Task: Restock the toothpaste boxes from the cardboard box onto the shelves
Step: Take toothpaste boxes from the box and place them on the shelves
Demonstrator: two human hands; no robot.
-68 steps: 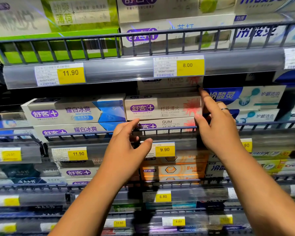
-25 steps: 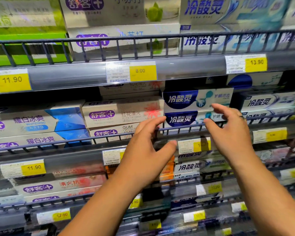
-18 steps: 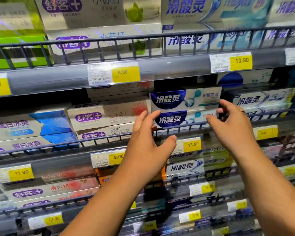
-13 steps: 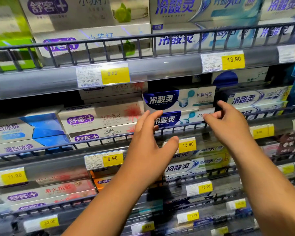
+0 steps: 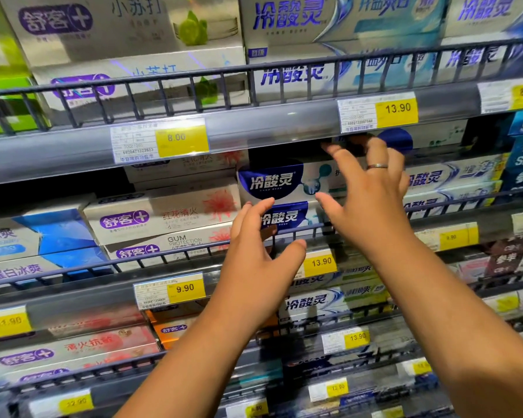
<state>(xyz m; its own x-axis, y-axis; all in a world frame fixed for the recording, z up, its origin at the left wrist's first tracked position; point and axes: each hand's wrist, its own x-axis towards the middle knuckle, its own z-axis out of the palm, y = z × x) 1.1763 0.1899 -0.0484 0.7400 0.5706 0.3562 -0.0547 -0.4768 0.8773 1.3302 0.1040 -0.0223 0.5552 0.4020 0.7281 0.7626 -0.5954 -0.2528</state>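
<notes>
Two stacked white toothpaste boxes with dark blue ends (image 5: 272, 184) lie on the middle shelf behind its wire rail (image 5: 175, 254). My left hand (image 5: 260, 254) is raised in front of the lower box, fingers straight and thumb spread, holding nothing. My right hand (image 5: 366, 200), a ring on one finger, reaches up over the right part of the upper box with fingers spread and empty. White boxes with a purple logo and red flower (image 5: 163, 215) sit just left of them. The cardboard box is out of view.
Above runs a shelf rail with price tags 8.00 (image 5: 181, 137) and 13.90 (image 5: 397, 108), and more toothpaste boxes stand on top. Blue and white boxes (image 5: 43, 239) fill the left, others (image 5: 447, 179) the right. Lower shelves hold further boxes and yellow tags.
The view has shifted right along the shelves, from the purple-logo boxes to the blue-ended ones. My right hand has risen from the rail to the upper box; my left hand stays open.
</notes>
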